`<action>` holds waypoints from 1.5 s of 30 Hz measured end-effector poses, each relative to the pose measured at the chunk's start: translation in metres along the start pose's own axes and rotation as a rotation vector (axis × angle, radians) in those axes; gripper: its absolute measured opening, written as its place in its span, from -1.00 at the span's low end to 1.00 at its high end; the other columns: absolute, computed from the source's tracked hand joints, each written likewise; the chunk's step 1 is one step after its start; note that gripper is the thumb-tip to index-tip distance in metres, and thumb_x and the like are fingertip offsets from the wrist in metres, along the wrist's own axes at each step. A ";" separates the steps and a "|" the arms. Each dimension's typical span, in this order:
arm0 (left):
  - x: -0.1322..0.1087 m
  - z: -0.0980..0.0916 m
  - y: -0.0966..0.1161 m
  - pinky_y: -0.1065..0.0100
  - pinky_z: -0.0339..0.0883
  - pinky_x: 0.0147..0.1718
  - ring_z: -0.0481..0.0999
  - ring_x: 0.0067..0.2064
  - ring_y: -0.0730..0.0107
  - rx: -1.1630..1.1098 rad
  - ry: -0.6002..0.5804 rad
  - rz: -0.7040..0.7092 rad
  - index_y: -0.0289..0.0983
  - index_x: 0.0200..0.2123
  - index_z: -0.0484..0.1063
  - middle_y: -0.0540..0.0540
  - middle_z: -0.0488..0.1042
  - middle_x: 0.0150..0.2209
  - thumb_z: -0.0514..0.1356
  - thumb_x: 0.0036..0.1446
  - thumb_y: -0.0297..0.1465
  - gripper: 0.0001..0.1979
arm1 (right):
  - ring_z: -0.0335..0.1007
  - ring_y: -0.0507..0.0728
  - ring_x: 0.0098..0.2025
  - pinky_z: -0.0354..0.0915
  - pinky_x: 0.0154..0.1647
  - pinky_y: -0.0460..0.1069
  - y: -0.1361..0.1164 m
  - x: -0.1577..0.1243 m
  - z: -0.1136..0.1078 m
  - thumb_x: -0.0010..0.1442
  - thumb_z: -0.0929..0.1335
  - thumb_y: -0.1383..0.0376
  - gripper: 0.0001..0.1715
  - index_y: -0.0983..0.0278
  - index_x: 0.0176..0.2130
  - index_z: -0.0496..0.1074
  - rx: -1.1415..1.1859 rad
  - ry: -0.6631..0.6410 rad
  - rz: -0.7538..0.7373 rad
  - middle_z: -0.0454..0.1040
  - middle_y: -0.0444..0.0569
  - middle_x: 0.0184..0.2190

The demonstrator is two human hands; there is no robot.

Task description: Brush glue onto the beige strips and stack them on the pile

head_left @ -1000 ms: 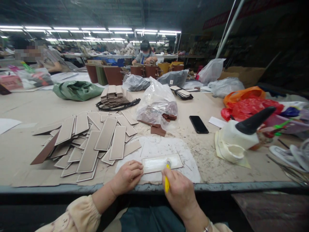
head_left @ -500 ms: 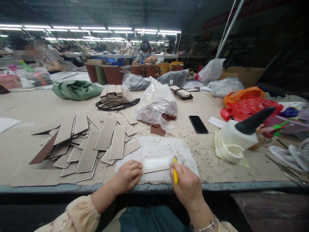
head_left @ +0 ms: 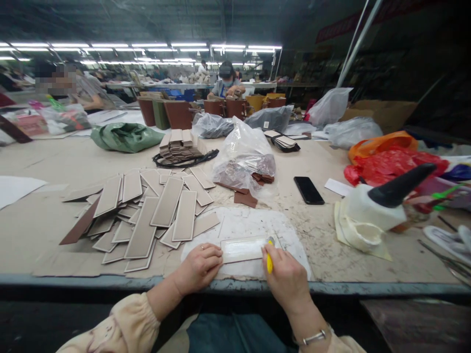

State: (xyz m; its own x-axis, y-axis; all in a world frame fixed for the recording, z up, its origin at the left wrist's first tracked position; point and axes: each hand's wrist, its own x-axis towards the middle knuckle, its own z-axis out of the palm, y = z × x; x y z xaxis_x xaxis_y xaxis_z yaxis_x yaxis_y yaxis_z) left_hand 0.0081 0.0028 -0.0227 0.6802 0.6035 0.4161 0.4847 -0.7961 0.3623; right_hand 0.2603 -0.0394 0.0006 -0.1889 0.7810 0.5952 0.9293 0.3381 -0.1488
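Beyond the hands (head_left: 204, 265), a red banner (head_left: 353, 23) bears blurred lettering.

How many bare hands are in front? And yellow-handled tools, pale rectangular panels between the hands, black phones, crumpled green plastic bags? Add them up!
Bare hands: 2 (left hand, right hand)
Yellow-handled tool: 1
Pale rectangular panel between the hands: 1
Black rectangular phone: 1
Crumpled green plastic bag: 1
Total: 6

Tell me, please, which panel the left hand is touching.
The glossy, whitish panel between the left hand and right hand; the heaped panels look matte.
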 end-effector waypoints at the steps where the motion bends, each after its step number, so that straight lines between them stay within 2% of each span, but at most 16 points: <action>1: 0.000 0.000 0.000 0.22 0.38 -0.09 0.46 -0.12 0.29 0.004 0.000 -0.004 -0.27 -0.28 0.47 -0.12 0.52 -0.23 0.11 0.19 -0.52 -0.86 | 0.30 0.11 -0.47 0.12 -0.43 -0.01 -0.001 -0.001 0.002 0.35 0.20 0.33 -0.73 0.32 -0.28 0.43 0.015 -0.024 -0.016 0.37 -0.05 -0.54; 3: -0.001 0.000 0.001 0.23 0.38 -0.09 0.47 -0.12 0.29 0.011 0.007 -0.006 -0.27 -0.28 0.47 -0.12 0.52 -0.24 0.11 0.18 -0.52 -0.86 | 0.33 0.10 -0.46 0.17 -0.42 -0.03 -0.009 -0.002 0.006 0.34 0.20 0.34 -0.73 0.30 -0.31 0.43 0.153 -0.067 -0.069 0.39 -0.05 -0.54; 5: -0.001 0.000 0.001 0.24 0.38 -0.09 0.47 -0.12 0.29 0.019 0.015 -0.005 -0.27 -0.28 0.47 -0.12 0.52 -0.24 0.12 0.18 -0.52 -0.86 | 0.40 0.09 -0.40 0.24 -0.35 -0.05 -0.020 -0.002 0.007 0.34 0.21 0.33 -0.76 0.30 -0.25 0.43 0.394 -0.068 -0.047 0.46 -0.03 -0.45; 7: -0.001 0.000 0.002 0.24 0.38 -0.09 0.47 -0.11 0.30 0.024 0.018 -0.003 -0.27 -0.28 0.47 -0.11 0.53 -0.24 0.12 0.18 -0.51 -0.87 | 0.42 0.07 -0.41 0.28 -0.35 -0.06 -0.029 0.001 0.007 0.34 0.22 0.27 -0.78 0.28 -0.21 0.42 0.654 -0.063 0.127 0.48 -0.04 -0.43; 11: -0.002 0.002 0.002 0.26 0.38 -0.09 0.48 -0.12 0.32 0.030 0.014 -0.006 -0.26 -0.27 0.47 -0.11 0.53 -0.23 0.12 0.18 -0.52 -0.86 | 0.24 0.03 -0.64 0.19 -0.59 -0.08 -0.039 0.009 0.008 0.30 0.24 0.07 -0.67 0.26 -0.25 0.39 1.021 -0.122 0.617 0.33 -0.20 -0.64; 13: -0.002 0.002 0.002 0.26 0.39 -0.10 0.48 -0.13 0.32 0.032 0.023 -0.012 -0.26 -0.30 0.48 -0.11 0.53 -0.24 0.11 0.18 -0.52 -0.86 | 0.18 0.02 -0.67 0.16 -0.62 -0.08 -0.040 0.011 0.012 0.27 0.25 -0.01 -0.60 0.26 -0.28 0.38 1.090 -0.147 0.712 0.30 -0.21 -0.67; 19: -0.003 0.001 0.002 0.25 0.40 -0.10 0.49 -0.13 0.32 0.030 0.025 -0.002 -0.26 -0.26 0.49 -0.12 0.53 -0.23 0.11 0.19 -0.52 -0.84 | 0.20 0.04 -0.65 0.18 -0.56 -0.06 -0.027 0.010 0.016 0.23 0.25 -0.08 -0.52 0.25 -0.40 0.37 0.973 -0.144 0.737 0.30 -0.19 -0.69; 23: -0.004 0.001 0.002 0.26 0.38 -0.10 0.48 -0.13 0.32 0.038 0.017 -0.020 -0.25 -0.28 0.50 -0.12 0.51 -0.23 0.11 0.20 -0.50 -0.84 | 0.20 0.03 -0.65 0.17 -0.60 -0.07 -0.024 0.009 0.015 0.21 0.26 -0.11 -0.52 0.25 -0.35 0.35 1.048 -0.160 0.813 0.32 -0.20 -0.67; 25: -0.003 0.000 0.002 0.27 0.38 -0.13 0.47 -0.16 0.32 0.046 -0.003 -0.046 -0.26 -0.31 0.50 -0.13 0.49 -0.25 0.11 0.20 -0.49 -0.84 | 0.20 0.04 -0.66 0.17 -0.62 -0.08 -0.026 0.010 0.017 0.21 0.26 -0.10 -0.52 0.26 -0.31 0.36 1.102 -0.195 0.794 0.32 -0.20 -0.66; 28: -0.002 -0.001 0.003 0.29 0.37 -0.18 0.44 -0.21 0.33 0.042 -0.026 -0.060 -0.27 -0.36 0.49 -0.12 0.46 -0.31 0.10 0.21 -0.49 -0.83 | 0.22 0.04 -0.65 0.18 -0.59 -0.07 -0.024 0.012 0.020 0.22 0.26 -0.08 -0.53 0.26 -0.32 0.38 1.032 -0.220 0.715 0.32 -0.19 -0.68; 31: -0.001 -0.001 0.003 0.27 0.37 -0.16 0.44 -0.19 0.32 0.024 -0.028 -0.046 -0.27 -0.35 0.49 -0.12 0.46 -0.32 0.10 0.22 -0.49 -0.82 | 0.22 0.03 -0.65 0.19 -0.58 -0.08 -0.021 0.015 0.020 0.22 0.25 -0.09 -0.53 0.26 -0.34 0.37 0.961 -0.165 0.761 0.32 -0.19 -0.69; 34: 0.000 -0.001 0.003 0.26 0.37 -0.16 0.44 -0.20 0.32 0.011 -0.026 -0.045 -0.28 -0.36 0.49 -0.13 0.47 -0.31 0.09 0.22 -0.50 -0.81 | 0.18 0.02 -0.67 0.16 -0.63 -0.09 -0.022 0.019 0.022 0.21 0.24 -0.12 -0.50 0.25 -0.32 0.36 1.058 -0.148 0.821 0.32 -0.20 -0.68; 36: 0.000 -0.001 0.003 0.26 0.37 -0.16 0.44 -0.20 0.33 0.004 -0.025 -0.040 -0.28 -0.37 0.50 -0.13 0.48 -0.32 0.09 0.22 -0.51 -0.80 | 0.20 0.03 -0.67 0.16 -0.63 -0.08 -0.023 0.020 0.025 0.20 0.24 -0.13 -0.49 0.25 -0.31 0.36 1.096 -0.185 0.788 0.33 -0.20 -0.68; 39: 0.000 0.000 0.003 0.26 0.38 -0.16 0.44 -0.20 0.33 -0.001 -0.016 -0.036 -0.27 -0.37 0.50 -0.13 0.48 -0.32 0.09 0.22 -0.51 -0.80 | 0.25 0.05 -0.65 0.21 -0.55 -0.06 -0.019 0.023 0.030 0.22 0.23 -0.12 -0.47 0.24 -0.44 0.39 0.997 -0.242 0.715 0.34 -0.17 -0.69; 42: 0.000 -0.001 0.004 0.26 0.38 -0.15 0.45 -0.19 0.32 -0.002 -0.017 -0.039 -0.28 -0.37 0.49 -0.13 0.48 -0.32 0.08 0.22 -0.51 -0.80 | 0.25 0.05 -0.65 0.23 -0.51 -0.06 -0.014 0.026 0.031 0.22 0.22 -0.12 -0.39 0.23 -0.61 0.33 0.911 -0.216 0.736 0.31 -0.14 -0.72; 45: 0.001 -0.003 0.004 0.26 0.38 -0.16 0.45 -0.19 0.32 0.001 -0.024 -0.036 -0.27 -0.35 0.50 -0.13 0.48 -0.32 0.08 0.22 -0.51 -0.81 | 0.20 0.04 -0.69 0.18 -0.60 -0.07 -0.018 0.028 0.031 0.18 0.24 -0.16 -0.45 0.23 -0.48 0.37 1.002 -0.178 0.806 0.31 -0.19 -0.72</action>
State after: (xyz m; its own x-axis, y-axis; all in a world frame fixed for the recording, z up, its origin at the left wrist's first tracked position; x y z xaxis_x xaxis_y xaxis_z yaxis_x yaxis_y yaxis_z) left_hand 0.0095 0.0002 -0.0181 0.6754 0.6307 0.3822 0.5099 -0.7738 0.3758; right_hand 0.2288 -0.0074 -0.0049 0.1975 0.9795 -0.0384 0.1745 -0.0737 -0.9819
